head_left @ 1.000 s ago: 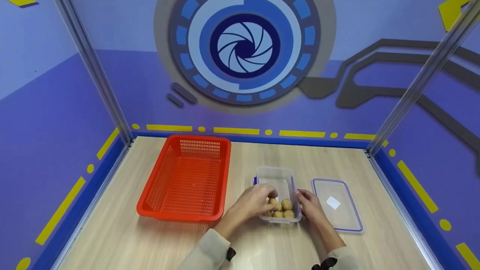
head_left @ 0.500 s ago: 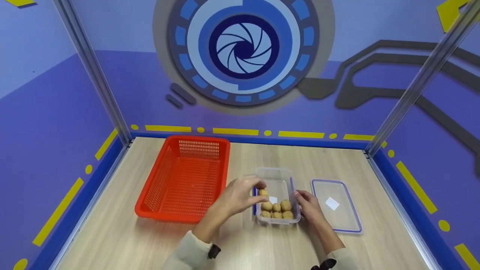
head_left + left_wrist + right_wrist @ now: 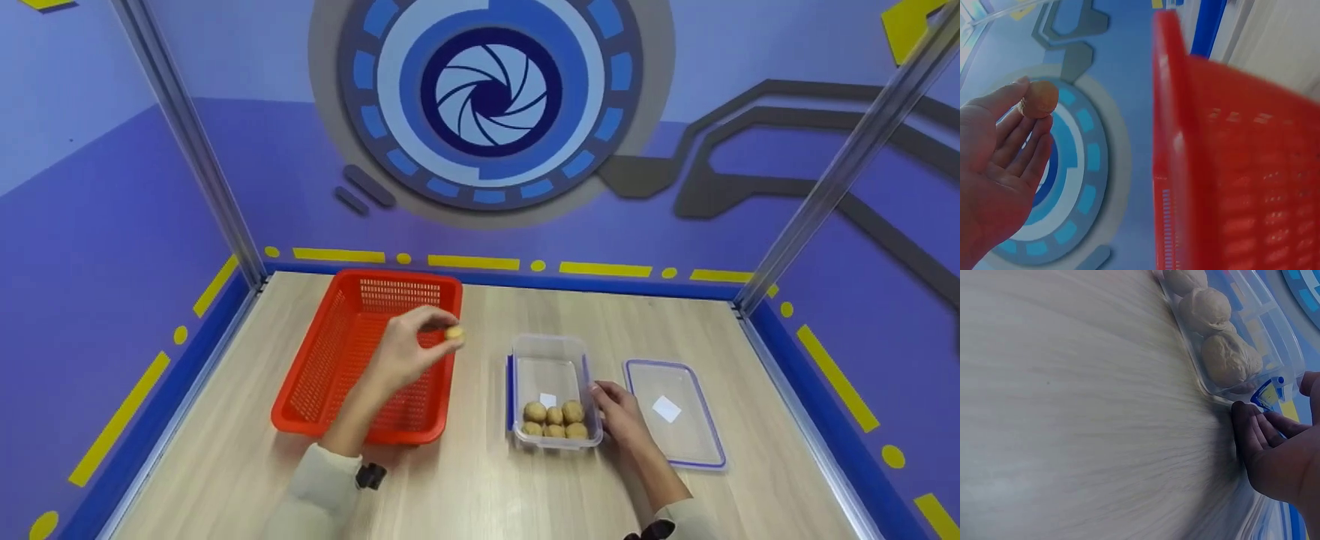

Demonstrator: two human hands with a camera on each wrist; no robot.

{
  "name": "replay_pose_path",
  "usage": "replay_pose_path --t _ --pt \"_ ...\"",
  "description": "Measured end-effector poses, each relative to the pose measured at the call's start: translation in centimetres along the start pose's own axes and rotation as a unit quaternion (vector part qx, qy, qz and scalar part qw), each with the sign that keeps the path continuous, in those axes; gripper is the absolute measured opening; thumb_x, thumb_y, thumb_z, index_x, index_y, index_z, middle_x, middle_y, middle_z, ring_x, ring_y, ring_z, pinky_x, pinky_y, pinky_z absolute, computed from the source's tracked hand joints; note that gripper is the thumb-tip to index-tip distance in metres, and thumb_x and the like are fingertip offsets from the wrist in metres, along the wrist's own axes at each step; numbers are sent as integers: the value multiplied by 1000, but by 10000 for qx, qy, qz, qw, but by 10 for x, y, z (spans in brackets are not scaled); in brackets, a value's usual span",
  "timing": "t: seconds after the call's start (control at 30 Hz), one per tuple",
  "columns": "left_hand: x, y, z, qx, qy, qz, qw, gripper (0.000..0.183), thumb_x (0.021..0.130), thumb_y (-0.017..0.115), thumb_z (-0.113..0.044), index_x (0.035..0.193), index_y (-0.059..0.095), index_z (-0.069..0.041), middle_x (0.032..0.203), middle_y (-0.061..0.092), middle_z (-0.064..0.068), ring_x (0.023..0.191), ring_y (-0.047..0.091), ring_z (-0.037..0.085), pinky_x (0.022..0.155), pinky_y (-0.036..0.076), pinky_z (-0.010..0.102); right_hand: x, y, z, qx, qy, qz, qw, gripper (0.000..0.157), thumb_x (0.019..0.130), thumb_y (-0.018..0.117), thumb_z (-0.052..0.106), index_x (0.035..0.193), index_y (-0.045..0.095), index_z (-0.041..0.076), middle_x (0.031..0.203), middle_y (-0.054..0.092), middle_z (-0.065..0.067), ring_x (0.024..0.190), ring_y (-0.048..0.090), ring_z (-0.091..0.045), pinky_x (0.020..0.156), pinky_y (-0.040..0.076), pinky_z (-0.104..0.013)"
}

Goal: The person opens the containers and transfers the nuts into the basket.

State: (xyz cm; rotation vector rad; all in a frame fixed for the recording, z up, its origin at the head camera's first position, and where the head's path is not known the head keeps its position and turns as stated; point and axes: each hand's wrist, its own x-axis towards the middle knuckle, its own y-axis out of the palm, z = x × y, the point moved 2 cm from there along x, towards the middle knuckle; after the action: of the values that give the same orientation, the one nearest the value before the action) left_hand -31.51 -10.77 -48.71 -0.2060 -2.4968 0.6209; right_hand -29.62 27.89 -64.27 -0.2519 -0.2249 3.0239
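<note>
Between thumb and fingertips my left hand (image 3: 405, 349) pinches a walnut (image 3: 454, 333), held up over the right rim of the red basket (image 3: 435, 431). The left wrist view shows this walnut (image 3: 1040, 100) against the patterned wall, with the other fingers extended. Several more walnuts (image 3: 554, 431) sit in two rows at the near end of a clear plastic box (image 3: 551, 345). My right hand (image 3: 624, 416) holds that box by its right side, thumb at the rim and fingers along the outer wall. In the right wrist view its fingertips are low against the box (image 3: 1283, 337).
A clear lid (image 3: 686, 435) with a purple edge and a white label lies right of the box, close to my right hand. Bare wood table (image 3: 487, 480) shows between basket and box. Patterned panels (image 3: 262, 180) enclose the table at the back and sides.
My left hand has lifted a walnut out of the plastic box and carried it left and away to the basket's right rim. My right hand has stayed on the box.
</note>
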Motion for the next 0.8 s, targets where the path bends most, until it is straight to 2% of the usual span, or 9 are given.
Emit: replay_pose_path --t 0.17,0.4,0.6,0.8 --pt "9 -16 13 -500 -176 -382 9979 31 91 87 -25 115 75 -10 109 75 -4 103 71 15 96 59 42 0 -1 0 7 -48 -24 10000 50 110 59 32 141 56 -8 137 60 -26 127 56 -38 93 55 -36" --pt "8 -13 52 -927 -759 -828 9893 34 90 87 -19 118 74 -5 111 76 1 107 71 18 98 58 38 -1 0 -2 -50 -1 -5 10000 48 110 59 32 140 58 -6 137 61 -25 128 56 -37 100 53 -42" --pt "2 -2 78 -732 -1035 -926 9876 30 91 86 -15 116 74 -5 111 75 5 109 71 24 101 56 51 0 -1 -3 -44 18 57 10000 48 110 59 32 141 58 -5 137 61 -24 128 57 -37 99 54 -40" --pt "-4 10 94 -408 -1362 -732 9871 30 91 86 -13 117 73 -4 111 75 5 109 71 25 101 56 49 1 0 -2 70 24 15 10000 52 109 61 32 141 56 -8 137 61 -26 127 58 -38 91 56 -34"
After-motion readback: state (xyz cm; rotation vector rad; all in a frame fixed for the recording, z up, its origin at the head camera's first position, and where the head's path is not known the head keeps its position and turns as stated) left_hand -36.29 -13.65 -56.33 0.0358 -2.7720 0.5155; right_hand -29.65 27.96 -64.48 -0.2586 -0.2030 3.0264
